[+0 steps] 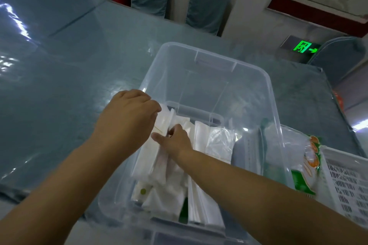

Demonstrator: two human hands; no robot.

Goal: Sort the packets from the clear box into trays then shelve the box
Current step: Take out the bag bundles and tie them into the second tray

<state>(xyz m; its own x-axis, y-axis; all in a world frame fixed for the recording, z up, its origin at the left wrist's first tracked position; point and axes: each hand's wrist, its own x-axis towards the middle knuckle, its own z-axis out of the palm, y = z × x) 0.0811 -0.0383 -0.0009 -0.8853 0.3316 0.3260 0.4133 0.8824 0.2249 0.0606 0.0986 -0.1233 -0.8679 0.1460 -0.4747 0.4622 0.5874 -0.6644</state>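
**Both hands in the box, gathering white packets**

While the clear box [201, 89] sits open on the blue-grey table [59, 65], we have both hands down inside its left half, working the same bundle. Our left hand [129, 113] has its fingers curled over the upper end of a tall white packet [162, 125], pinching it near the box's left wall. Our right hand [175, 141] reaches across, thumb out to the left, fingers tucked in among the white packets [169, 191]; whether it has closed on one we cannot tell, since the fingertips are hidden.

We judge this as early sorting: the box holds plenty, and nothing we see is leaving it yet. Next move, as we read it, calls for lifting the pinched bundle straight up past the rim, then carrying it right to the white slotted tray [348, 185], where a green and orange packet [306, 165] already lies against the near corner.

Materials: box is thin, see-through plastic, rounded corners, moulded handle recess at the far end. Packets are flat, long, papery-white, some in glossy film that catches light. A crinkled clear bag [219, 141] sits mid-box. Table cover is shiny, likely slippery.
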